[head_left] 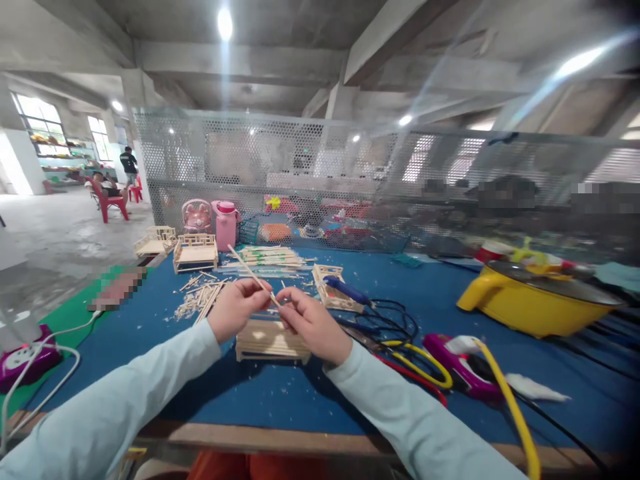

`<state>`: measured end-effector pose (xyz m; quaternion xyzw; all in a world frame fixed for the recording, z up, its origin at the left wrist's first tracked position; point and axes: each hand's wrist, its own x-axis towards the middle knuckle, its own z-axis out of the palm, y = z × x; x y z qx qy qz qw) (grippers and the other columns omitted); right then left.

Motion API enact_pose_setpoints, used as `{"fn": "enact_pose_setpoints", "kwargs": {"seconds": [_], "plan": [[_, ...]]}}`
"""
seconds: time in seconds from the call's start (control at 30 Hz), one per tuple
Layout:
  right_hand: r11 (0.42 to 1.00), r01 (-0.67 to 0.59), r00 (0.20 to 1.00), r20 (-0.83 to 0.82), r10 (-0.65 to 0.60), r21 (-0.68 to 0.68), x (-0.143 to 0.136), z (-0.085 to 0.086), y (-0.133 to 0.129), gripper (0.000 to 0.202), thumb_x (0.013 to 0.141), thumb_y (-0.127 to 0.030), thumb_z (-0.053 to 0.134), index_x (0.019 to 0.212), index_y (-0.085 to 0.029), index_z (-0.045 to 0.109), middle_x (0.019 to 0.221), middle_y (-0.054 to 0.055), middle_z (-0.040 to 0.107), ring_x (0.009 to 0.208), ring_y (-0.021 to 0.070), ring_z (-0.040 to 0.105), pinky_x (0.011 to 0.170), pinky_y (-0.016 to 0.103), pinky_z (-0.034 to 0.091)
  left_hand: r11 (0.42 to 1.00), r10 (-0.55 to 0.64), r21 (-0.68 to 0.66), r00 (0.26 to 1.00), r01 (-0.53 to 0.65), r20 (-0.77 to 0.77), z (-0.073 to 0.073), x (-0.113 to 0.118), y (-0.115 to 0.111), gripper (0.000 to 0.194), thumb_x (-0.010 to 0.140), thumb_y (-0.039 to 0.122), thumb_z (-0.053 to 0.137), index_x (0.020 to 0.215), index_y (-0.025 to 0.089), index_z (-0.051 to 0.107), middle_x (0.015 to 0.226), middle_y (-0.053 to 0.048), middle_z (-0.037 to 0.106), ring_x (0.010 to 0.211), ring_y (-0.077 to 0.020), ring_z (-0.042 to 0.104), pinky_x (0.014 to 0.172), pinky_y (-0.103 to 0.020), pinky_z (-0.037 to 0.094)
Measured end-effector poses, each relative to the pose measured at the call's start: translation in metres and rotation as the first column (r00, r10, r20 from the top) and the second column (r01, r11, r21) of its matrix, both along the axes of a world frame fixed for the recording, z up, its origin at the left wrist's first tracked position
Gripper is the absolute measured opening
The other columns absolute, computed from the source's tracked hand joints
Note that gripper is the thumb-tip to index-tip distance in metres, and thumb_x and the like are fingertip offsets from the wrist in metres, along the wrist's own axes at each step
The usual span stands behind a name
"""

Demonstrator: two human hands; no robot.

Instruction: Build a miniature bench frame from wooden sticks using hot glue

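Observation:
A thin wooden stick [249, 269] slants between my two hands, its long end pointing up and to the left. My left hand [239, 308] pinches it along its length, and my right hand [313, 322] has its fingers closed at the lower end. Just below them a small slatted wooden frame [273, 341] stands on the blue table mat; my hands partly cover it. Behind my left hand lie loose cut sticks [200, 297] and scraps. A bundle of longer sticks [270, 256] rests farther back. Another small wooden piece [333, 288] sits beyond my right hand, under a blue-handled tool [346, 288].
Finished-looking miniature wooden beds [195, 253] stand at the back left beside a pink thermos [226, 227]. On the right are a yellow electric pan [540, 303], a purple power strip [465, 367] and tangled cables [400, 320]. A perforated metal screen [240, 153] closes the table's back.

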<state>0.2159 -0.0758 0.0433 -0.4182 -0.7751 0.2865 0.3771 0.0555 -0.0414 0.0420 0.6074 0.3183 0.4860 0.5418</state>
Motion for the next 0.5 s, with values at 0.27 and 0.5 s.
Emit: {"fn": "enact_pose_setpoints", "kwargs": {"seconds": [0.27,0.5], "plan": [[0.988,0.151,0.983,0.105,-0.151,0.013,0.059,-0.012,0.025,0.023,0.081,-0.038,0.042,0.072,-0.019,0.05,0.06,-0.002,0.045,0.056,0.0116,0.041,0.055,0.024,0.035,0.965,0.234,-0.118,0.972,-0.236,-0.03,-0.034,-0.045,0.046,0.037,0.05,0.038,0.072,0.073,0.012,0.06,0.051,0.005,0.054,0.044,-0.0052,0.046,0.047,-0.02,0.038],[0.991,0.128,0.985,0.115,-0.13,0.025,0.055,-0.021,0.017,0.025,0.081,-0.039,0.043,0.069,-0.018,0.051,0.061,-0.001,0.047,0.058,0.0119,0.042,0.057,0.024,0.037,0.982,0.009,-0.19,0.997,0.006,0.079,-0.035,-0.042,0.029,0.051,0.054,0.052,0.069,0.084,0.012,0.063,0.064,-0.001,0.061,0.055,-0.0096,0.056,0.05,-0.021,0.042]]}}
